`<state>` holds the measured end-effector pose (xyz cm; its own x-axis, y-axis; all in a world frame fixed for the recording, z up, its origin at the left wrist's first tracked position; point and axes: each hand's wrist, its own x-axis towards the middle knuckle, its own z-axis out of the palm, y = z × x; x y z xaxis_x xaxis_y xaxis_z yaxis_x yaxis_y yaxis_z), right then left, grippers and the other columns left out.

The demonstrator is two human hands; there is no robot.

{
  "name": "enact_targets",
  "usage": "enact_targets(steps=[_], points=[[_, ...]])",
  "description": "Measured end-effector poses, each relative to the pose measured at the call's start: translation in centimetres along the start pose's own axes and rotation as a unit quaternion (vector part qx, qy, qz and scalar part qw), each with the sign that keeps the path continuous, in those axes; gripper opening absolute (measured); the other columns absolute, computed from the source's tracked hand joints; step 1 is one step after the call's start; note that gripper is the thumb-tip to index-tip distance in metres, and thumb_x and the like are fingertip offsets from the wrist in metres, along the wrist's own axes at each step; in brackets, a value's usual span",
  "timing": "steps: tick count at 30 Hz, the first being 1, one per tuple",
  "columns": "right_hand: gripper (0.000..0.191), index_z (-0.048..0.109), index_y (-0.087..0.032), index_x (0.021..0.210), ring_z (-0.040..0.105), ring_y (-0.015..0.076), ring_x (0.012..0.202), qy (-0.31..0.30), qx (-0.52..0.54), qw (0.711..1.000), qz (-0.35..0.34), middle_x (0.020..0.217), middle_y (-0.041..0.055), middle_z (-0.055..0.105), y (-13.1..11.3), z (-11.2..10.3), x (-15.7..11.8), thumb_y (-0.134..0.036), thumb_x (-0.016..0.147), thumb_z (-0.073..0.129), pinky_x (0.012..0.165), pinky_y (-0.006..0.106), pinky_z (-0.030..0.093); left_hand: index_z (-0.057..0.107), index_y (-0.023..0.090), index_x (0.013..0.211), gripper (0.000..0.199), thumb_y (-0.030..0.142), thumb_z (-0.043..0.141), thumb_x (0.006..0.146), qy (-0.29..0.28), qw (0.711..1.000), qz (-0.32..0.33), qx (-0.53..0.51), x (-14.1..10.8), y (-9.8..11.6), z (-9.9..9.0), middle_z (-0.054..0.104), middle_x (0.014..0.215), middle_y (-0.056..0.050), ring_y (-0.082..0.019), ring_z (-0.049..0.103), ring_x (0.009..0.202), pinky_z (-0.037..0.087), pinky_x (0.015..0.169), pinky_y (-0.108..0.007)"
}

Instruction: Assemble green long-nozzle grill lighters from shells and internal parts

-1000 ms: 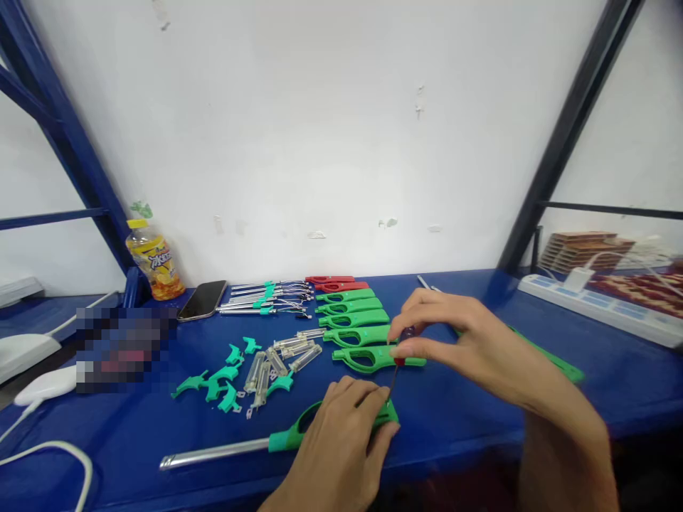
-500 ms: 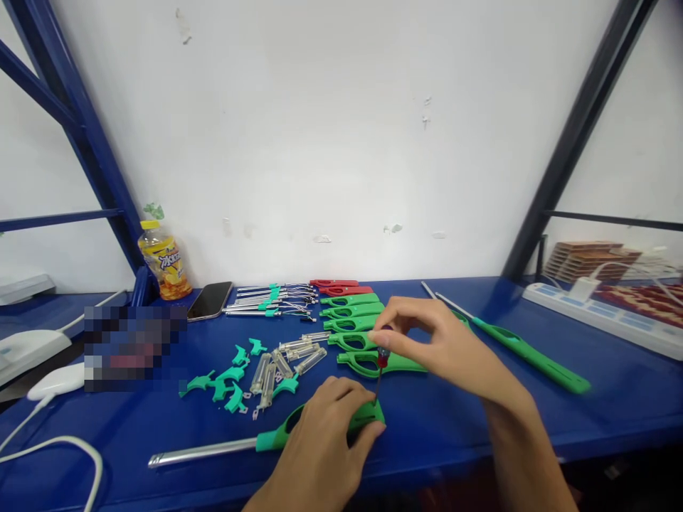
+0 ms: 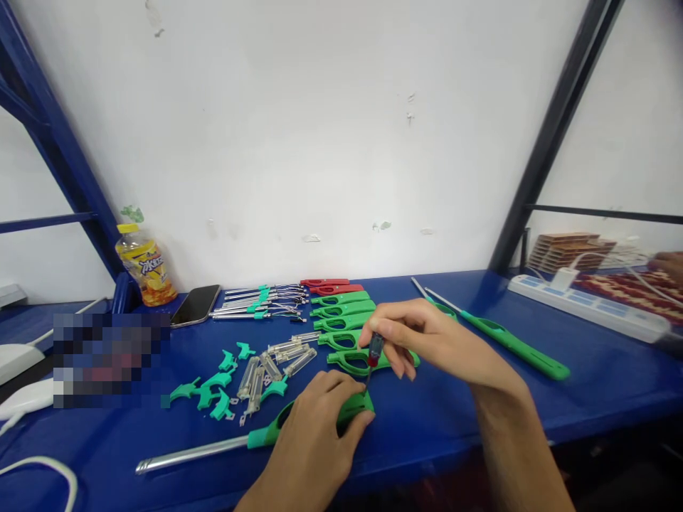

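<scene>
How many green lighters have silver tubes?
3: one lighter under the left hand, a second lighter at right, a third lighter beside it, partly hidden by the right hand.

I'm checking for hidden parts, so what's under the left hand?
A green lighter lies under the left hand. Its silver tube and both ends of its green handle show; the handle's middle is covered, and anything else beneath the palm can't be seen.

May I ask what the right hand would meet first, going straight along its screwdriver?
Likely the green lighter handle held by the left hand; the screwdriver appears to reach it, though depth is unclear.
</scene>
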<state>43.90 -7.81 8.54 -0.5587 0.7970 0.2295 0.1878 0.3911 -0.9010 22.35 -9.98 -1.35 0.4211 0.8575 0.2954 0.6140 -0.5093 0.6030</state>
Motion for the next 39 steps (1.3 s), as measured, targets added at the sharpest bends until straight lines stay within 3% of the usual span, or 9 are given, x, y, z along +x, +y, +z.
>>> enact_targets(steps=[5,9,16,21,23,26,32,35,39], points=[[0.033,0.061,-0.020,0.079,0.045,0.0055,0.052,0.070,0.007,0.997,0.022,0.060,-0.0089,0.053,-0.2,0.6,0.1,-0.041,0.094,0.083,0.049,0.017,0.036,0.077,0.023,0.114,0.018,0.020,0.071,0.098,-0.003,1.000,0.001,0.014,-0.1,0.2,0.0,0.076,0.119,-0.008,-0.030,0.071,0.112,0.055,0.105,-0.050],[0.020,0.069,-0.025,0.111,0.041,0.0055,0.046,0.075,0.015,0.997,0.011,0.056,-0.0129,0.045,0.1,0.6,0.3,-0.041,0.100,0.076,0.047,0.018,0.034,0.077,0.023,0.114,0.018,0.021,0.070,0.098,0.000,1.000,0.009,0.019,-0.3,0.1,0.1,0.076,0.120,-0.008,-0.030,0.071,0.112,0.056,0.104,-0.051],[0.041,0.078,-0.017,0.103,0.063,0.0105,0.055,0.008,0.019,1.000,-0.005,0.061,-0.0011,0.067,0.2,0.0,0.2,-0.052,0.109,0.057,0.051,0.021,0.043,0.077,0.023,0.113,0.018,0.018,0.069,0.098,-0.003,1.000,0.002,0.014,0.0,0.5,-0.1,0.076,0.119,-0.007,-0.028,0.072,0.110,0.052,0.112,-0.054],[0.035,0.064,-0.020,0.085,0.046,0.0078,0.054,0.082,0.026,0.995,0.041,0.062,-0.0069,0.055,-0.1,0.7,0.5,-0.049,0.092,0.082,0.050,0.020,0.036,0.077,0.023,0.114,0.018,0.019,0.069,0.098,0.002,1.000,0.008,0.013,-0.3,0.4,0.0,0.077,0.120,-0.007,-0.029,0.072,0.110,0.052,0.111,-0.054],[0.035,0.061,-0.021,0.087,0.039,0.0075,0.053,0.099,0.028,0.994,0.040,0.062,-0.0092,0.049,-0.1,0.9,0.5,-0.048,0.091,0.084,0.048,0.020,0.031,0.077,0.023,0.114,0.017,0.020,0.070,0.098,0.003,1.000,0.009,0.015,-0.3,0.4,0.1,0.077,0.119,-0.007,-0.029,0.072,0.110,0.052,0.111,-0.055],[0.027,0.068,-0.022,0.101,0.037,0.0073,0.049,0.066,0.033,0.997,0.019,0.056,-0.0118,0.043,0.0,0.7,0.3,-0.046,0.096,0.079,0.047,0.021,0.030,0.077,0.022,0.115,0.018,0.019,0.069,0.098,0.005,1.000,0.010,0.019,-0.4,0.4,0.0,0.077,0.119,-0.007,-0.029,0.072,0.110,0.054,0.109,-0.053],[0.038,0.077,-0.018,0.103,0.059,0.0107,0.053,-0.028,0.037,0.999,0.006,0.058,-0.0025,0.066,0.1,-0.3,0.0,-0.051,0.108,0.059,0.049,0.021,0.043,0.076,0.022,0.114,0.017,0.019,0.069,0.099,-0.010,1.000,0.006,0.021,-0.4,0.6,-0.2,0.077,0.118,-0.007,-0.030,0.071,0.111,0.053,0.110,-0.056],[0.029,0.070,-0.019,0.090,0.054,0.0079,0.050,0.013,0.048,0.998,0.029,0.054,-0.0066,0.062,0.1,0.0,0.2,-0.046,0.100,0.074,0.053,0.020,0.043,0.076,0.022,0.115,0.018,0.019,0.069,0.099,-0.004,1.000,0.004,0.022,-0.4,0.5,-0.1,0.077,0.119,-0.007,-0.030,0.071,0.112,0.051,0.112,-0.058],[0.043,0.054,-0.021,0.077,0.049,0.0065,0.051,0.079,0.057,0.994,0.057,0.057,-0.0096,0.057,0.0,0.7,0.4,-0.040,0.083,0.092,0.049,0.018,0.037,0.076,0.022,0.115,0.018,0.020,0.068,0.099,-0.001,1.000,0.002,0.021,-0.2,0.5,0.0,0.076,0.120,-0.008,-0.029,0.072,0.110,0.053,0.110,-0.054]])
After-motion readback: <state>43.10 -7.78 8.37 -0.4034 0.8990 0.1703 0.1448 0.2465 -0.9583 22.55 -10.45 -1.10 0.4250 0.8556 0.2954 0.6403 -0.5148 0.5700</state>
